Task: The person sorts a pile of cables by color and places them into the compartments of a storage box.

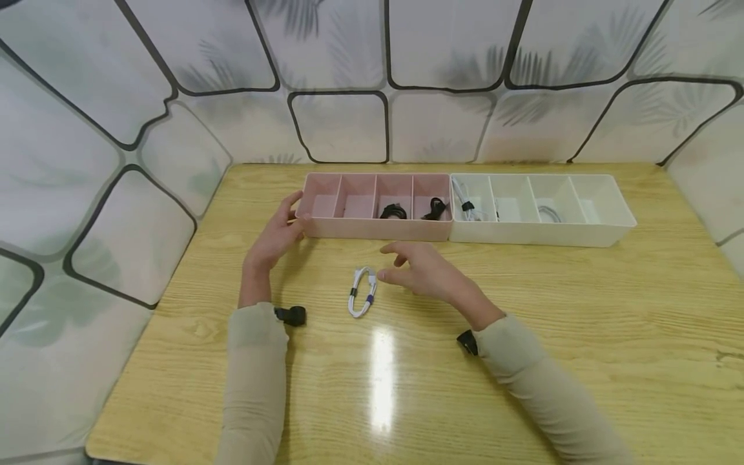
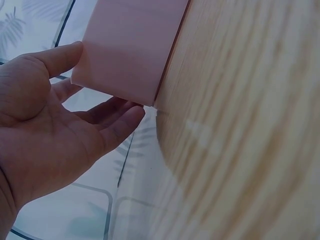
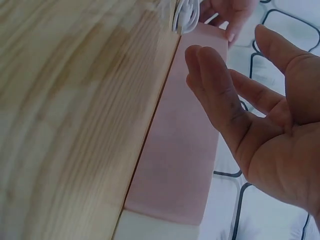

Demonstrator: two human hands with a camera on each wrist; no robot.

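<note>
My left hand [image 1: 276, 236] is at the left end of a pink divided box [image 1: 372, 228]. In the left wrist view its thumb touches the box's edge, and the loosely bent fingers lie along the end wall. My right hand [image 1: 427, 274] hovers over the table in front of the pink box, fingers relaxed and holding nothing. Just left of its thumb lies a coiled white cable [image 1: 351, 303], bound with a black tie and a purple tie. In the right wrist view the white cable [image 3: 186, 17] appears at the top, beyond the fingertips.
A white divided box [image 1: 535, 234] adjoins the pink one on the right. Black cables [image 1: 394, 211] lie in two pink compartments. A white cable with a black tie [image 1: 467, 206] and a pale coiled cable [image 1: 549, 213] lie in the white box. A patterned wall backs the wooden table [image 1: 581, 310].
</note>
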